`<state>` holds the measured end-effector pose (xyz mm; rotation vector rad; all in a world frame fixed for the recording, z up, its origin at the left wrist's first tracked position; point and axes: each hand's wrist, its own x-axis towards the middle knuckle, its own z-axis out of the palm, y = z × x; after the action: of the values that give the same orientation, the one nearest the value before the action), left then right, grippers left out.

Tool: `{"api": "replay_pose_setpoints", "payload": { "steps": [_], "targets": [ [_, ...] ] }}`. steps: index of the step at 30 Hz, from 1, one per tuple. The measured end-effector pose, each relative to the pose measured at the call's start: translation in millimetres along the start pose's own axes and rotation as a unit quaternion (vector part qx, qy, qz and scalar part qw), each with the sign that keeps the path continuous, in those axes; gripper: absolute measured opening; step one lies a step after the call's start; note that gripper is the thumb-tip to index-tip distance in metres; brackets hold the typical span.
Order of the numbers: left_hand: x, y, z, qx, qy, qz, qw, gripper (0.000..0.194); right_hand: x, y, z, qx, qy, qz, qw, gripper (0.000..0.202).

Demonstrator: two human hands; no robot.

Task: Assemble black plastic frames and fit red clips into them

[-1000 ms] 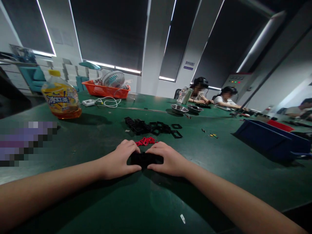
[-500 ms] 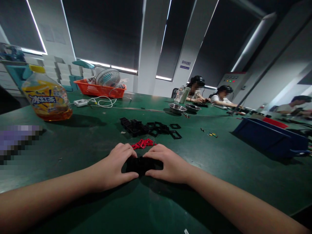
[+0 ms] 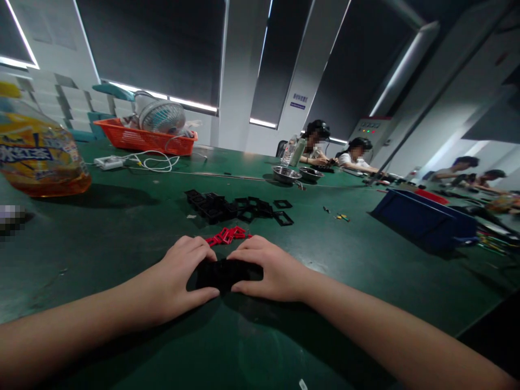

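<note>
Over the last second my view has swung to the right: the iced-tea bottle (image 3: 44, 154) is now cut off by the left edge, and more of the coloured wires (image 3: 493, 242) beside the blue bin (image 3: 426, 219) shows. The left hand (image 3: 184, 276) and right hand (image 3: 268, 271) have barely altered their pose, so I judge that the handling is paused or very fine. Between them, low on the green table (image 3: 264, 346), is the black part (image 3: 224, 275); I see both hands curled round it in a moderately wide grip, fingers along its far side and thumbs along the near one, the thumb tips just apart. It is so dark that I cannot make out its surface detail or how firmly it is pressed. Just beyond lie the thin red frames (image 3: 227, 235), angular with open centres and looking like plastic, then a heap of black frames (image 3: 219, 211), some flat and rectangular. The tabletop is smooth with a dull sheen. Farther back I pick out shiny, round metal bowls (image 3: 286, 174) and an orange basket (image 3: 162, 144) with perforated walls, holding a fan (image 3: 162, 117) with a fine, rounded grille.
</note>
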<state>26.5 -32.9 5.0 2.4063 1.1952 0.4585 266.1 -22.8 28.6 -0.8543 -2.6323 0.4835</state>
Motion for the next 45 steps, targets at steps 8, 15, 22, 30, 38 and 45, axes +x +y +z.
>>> {"api": "replay_pose_setpoints", "payload": {
  "steps": [8, 15, 22, 30, 38, 45],
  "targets": [
    [1, 1, 1.1, -0.008, -0.007, -0.007, 1.000, 0.031, -1, -1, 0, 0.001, 0.001, 0.009, 1.000, 0.037],
    [-1, 10, -2.6, -0.026, -0.001, -0.015, 1.000, 0.031, -2, -3, 0, -0.015, 0.007, 0.026, 1.000, 0.042],
    [-4, 12, -5.0, -0.029, 0.004, -0.004, 1.000, 0.027, -2, -1, 1, -0.008, 0.010, 0.029, 1.000, 0.044],
    [-5, 15, -6.0, -0.043, 0.009, -0.001, 0.999, 0.027, -2, -1, 2, 0.002, 0.022, 0.026, 0.999, 0.044],
    [-4, 13, -6.9, -0.024, 0.007, -0.006, 1.000, 0.028, -1, -2, 2, -0.008, 0.018, 0.020, 1.000, 0.041],
    [-2, 11, -5.6, -0.025, -0.012, -0.014, 0.999, 0.030, -2, -1, 0, -0.012, 0.012, 0.007, 1.000, 0.040]
  ]
}}
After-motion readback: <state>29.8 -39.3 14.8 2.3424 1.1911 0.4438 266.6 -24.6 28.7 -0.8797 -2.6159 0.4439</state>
